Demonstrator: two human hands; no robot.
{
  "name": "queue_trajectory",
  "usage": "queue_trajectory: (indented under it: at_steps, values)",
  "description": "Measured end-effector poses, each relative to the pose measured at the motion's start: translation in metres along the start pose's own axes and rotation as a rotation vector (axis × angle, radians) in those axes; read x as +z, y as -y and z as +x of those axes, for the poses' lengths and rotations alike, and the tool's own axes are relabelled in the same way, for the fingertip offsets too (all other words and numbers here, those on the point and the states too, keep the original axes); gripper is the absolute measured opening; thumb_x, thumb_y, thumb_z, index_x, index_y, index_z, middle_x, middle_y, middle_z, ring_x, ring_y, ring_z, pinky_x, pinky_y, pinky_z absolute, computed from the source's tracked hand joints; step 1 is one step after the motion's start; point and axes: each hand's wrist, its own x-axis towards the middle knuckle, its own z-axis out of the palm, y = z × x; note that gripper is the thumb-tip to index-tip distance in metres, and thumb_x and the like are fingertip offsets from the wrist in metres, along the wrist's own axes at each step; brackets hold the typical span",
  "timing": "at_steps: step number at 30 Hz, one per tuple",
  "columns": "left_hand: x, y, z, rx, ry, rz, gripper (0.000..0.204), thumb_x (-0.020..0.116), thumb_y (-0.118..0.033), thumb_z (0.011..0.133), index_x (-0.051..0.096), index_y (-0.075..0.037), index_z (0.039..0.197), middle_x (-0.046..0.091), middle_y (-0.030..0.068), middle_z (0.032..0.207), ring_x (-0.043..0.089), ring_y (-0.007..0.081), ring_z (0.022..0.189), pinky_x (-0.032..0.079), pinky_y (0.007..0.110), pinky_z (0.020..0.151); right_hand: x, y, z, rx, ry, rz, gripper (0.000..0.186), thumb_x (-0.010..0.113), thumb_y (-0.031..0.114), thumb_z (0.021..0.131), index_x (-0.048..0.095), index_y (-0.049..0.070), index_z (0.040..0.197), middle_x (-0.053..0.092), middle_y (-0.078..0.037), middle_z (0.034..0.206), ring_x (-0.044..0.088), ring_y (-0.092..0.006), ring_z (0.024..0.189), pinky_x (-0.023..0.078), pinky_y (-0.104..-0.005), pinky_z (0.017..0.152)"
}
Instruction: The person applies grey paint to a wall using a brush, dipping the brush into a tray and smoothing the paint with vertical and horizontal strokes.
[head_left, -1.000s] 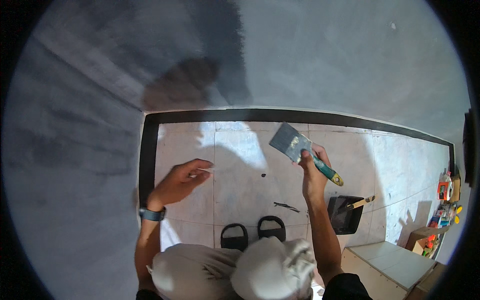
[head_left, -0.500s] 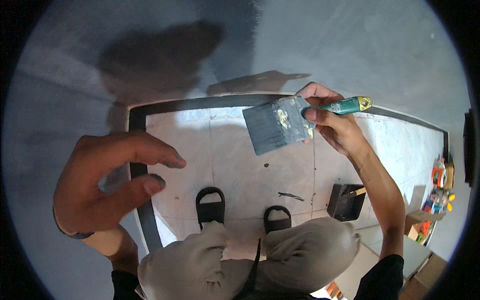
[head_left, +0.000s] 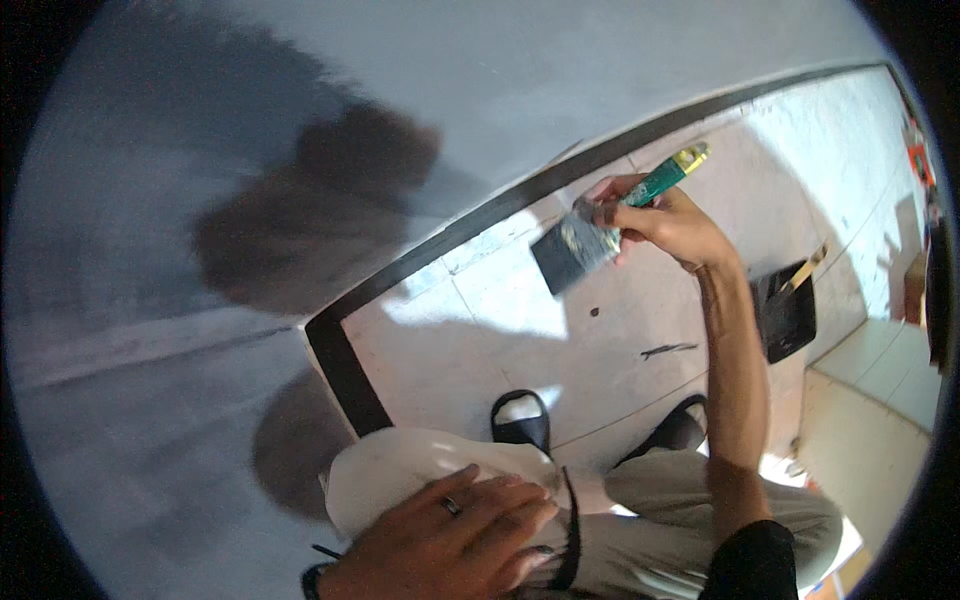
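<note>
My right hand [head_left: 655, 225] grips a wide paintbrush [head_left: 565, 255] with grey, paint-smeared bristles angled down-left and a green handle tipped yellow pointing up-right. It is held in the air over the tiled floor [head_left: 490, 360]. My left hand [head_left: 470, 530], a ring on one finger, lies with fingers stretched out over my pale trousered leg [head_left: 390, 460], holding nothing. Grey painted walls [head_left: 140, 440] rise to the left and ahead, with dark shadows on them.
A black paint tray [head_left: 785, 330] with a wooden-handled tool [head_left: 806, 270] sits to the right. A dark skirting band [head_left: 350, 370] edges the floor. Black slides [head_left: 520, 425] are beneath me. A cream box-like surface [head_left: 860, 440] stands lower right, with assorted items [head_left: 918, 165] along the far right.
My view has turned toward the left wall and corner. My left hand has moved from the air down to my leg. The brush stays in my right hand, its angle altered.
</note>
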Motion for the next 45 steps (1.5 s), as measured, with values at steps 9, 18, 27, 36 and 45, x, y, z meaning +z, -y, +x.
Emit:
queue_trajectory:
  at_steps: [9,18,27,36,45]
  values:
    - [0.025,-0.030,-0.002,-0.083,0.136,0.013,0.048,0.073,-0.010,0.087,0.059,-0.005,0.132,0.061,0.0124,0.136,0.057,0.0308,0.129,0.041,0.051,0.113,0.147,-0.103,0.049,-0.469,-1.070,0.476,0.031,0.072,0.012,0.094,0.060,0.000,0.120,0.070,-0.007,0.095,0.066,-0.0105,0.084,0.053,-0.0256,0.073]
    - [0.017,-0.043,-0.003,-0.202,0.269,0.066,0.043,0.071,-0.013,0.088,0.063,-0.001,0.128,0.062,0.0152,0.136,0.059,0.0349,0.128,0.039,0.053,0.114,0.149,-0.098,0.060,-0.414,-1.119,0.529,0.031,0.069,0.011,0.094,0.059,-0.003,0.119,0.070,-0.010,0.097,0.065,-0.0108,0.084,0.053,-0.0269,0.076]
    - [0.013,-0.035,-0.005,-0.167,0.263,0.035,0.039,0.068,-0.015,0.092,0.063,0.004,0.126,0.065,0.0193,0.131,0.061,0.0373,0.127,0.040,0.055,0.113,0.153,-0.081,0.070,-0.442,-1.139,0.488,0.029,0.067,0.010,0.094,0.058,-0.003,0.119,0.071,-0.010,0.096,0.065,-0.0107,0.080,0.054,-0.0263,0.072]
    - [0.016,-0.040,-0.015,-0.217,0.245,-0.004,0.040,0.067,-0.010,0.092,0.061,0.004,0.128,0.065,0.0211,0.132,0.062,0.0385,0.125,0.038,0.057,0.113,0.168,-0.054,0.091,-0.562,-1.117,0.559,0.026,0.066,0.009,0.099,0.056,0.000,0.121,0.069,-0.012,0.105,0.067,-0.0122,0.089,0.056,-0.0262,0.074]
    - [0.019,-0.042,-0.028,-0.209,0.175,0.030,0.042,0.069,-0.005,0.088,0.061,0.004,0.128,0.064,0.0237,0.132,0.062,0.0402,0.125,0.038,0.057,0.114,0.183,-0.040,0.072,-0.823,-1.091,0.525,0.033,0.067,0.009,0.098,0.056,0.000,0.128,0.071,-0.013,0.106,0.070,-0.0166,0.089,0.059,-0.0298,0.077]
